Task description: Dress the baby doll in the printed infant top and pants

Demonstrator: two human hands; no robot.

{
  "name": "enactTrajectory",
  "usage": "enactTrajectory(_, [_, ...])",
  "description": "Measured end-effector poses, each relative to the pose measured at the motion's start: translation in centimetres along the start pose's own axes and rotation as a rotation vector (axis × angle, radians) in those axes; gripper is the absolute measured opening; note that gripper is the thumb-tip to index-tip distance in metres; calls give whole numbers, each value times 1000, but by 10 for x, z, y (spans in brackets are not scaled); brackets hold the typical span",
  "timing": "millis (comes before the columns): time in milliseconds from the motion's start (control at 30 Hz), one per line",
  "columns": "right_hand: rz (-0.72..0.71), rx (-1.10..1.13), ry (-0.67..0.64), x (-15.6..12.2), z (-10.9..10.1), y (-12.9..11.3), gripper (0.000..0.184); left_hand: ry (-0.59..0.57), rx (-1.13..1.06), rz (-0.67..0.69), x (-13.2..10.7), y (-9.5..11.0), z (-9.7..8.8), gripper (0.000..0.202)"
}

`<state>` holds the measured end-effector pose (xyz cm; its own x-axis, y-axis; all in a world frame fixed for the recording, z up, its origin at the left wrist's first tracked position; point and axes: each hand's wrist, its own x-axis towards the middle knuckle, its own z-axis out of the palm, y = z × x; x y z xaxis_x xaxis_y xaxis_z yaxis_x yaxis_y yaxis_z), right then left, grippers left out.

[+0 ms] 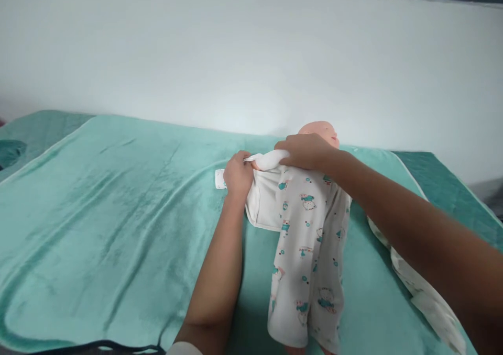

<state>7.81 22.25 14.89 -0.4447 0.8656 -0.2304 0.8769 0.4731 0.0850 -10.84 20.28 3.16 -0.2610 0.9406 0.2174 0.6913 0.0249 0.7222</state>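
Note:
A baby doll (320,129) lies on its back, its head toward the wall. It wears white baby pants (302,250) printed with teal and brown figures. A white baby shirt (269,200) is spread open beside the doll's body, inner side up. My left hand (238,176) is closed on the shirt's sleeve edge, and a printed cuff (220,179) sticks out to its left. My right hand (304,151) reaches across the doll's chest, its fingers closed on white sleeve cloth by the shoulder. A bit of the doll's arm shows between my hands.
A teal plush blanket (118,213) covers the surface, over a darker green quilted cover (444,198). White folded cloth (420,287) lies to the right, partly behind my right forearm. A white wall (236,56) stands behind. A black cord (110,345) runs along the bottom left.

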Motion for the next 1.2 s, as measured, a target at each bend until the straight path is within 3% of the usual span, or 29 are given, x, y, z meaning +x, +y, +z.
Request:
enactTrajectory(300, [35, -37, 54, -15, -8, 5, 23, -105, 51, -68, 1, -10, -1, 46])
enactTrajectory(467, [45, 37, 96, -16, -5, 7, 23, -172, 152, -10, 0, -8, -6, 47])
enactTrajectory(567, [18, 69, 99, -11, 1, 0, 25, -110, 293, 74, -3, 0, -9, 44])
enactTrajectory(667, [-45, 79, 67, 1, 9, -11, 24, -62, 441, 250, -8, 9, -10, 35])
enactTrajectory(767, [-97, 86, 38, 14, 18, -21, 26, -152, 461, 387, -11, 13, -8, 33])
enactTrajectory(900, [-176, 194, 30, 22, 27, -19, 27, -200, 455, 395, -10, 9, -2, 25])
enactTrajectory(1033, [-166, 360, 158, 5, 33, -4, 34, -189, 490, 322, -7, 3, 0, 25])
enactTrajectory(1200, [-20, 683, 442, -52, 62, 18, 33, -144, 510, 215, -5, 0, -4, 29])
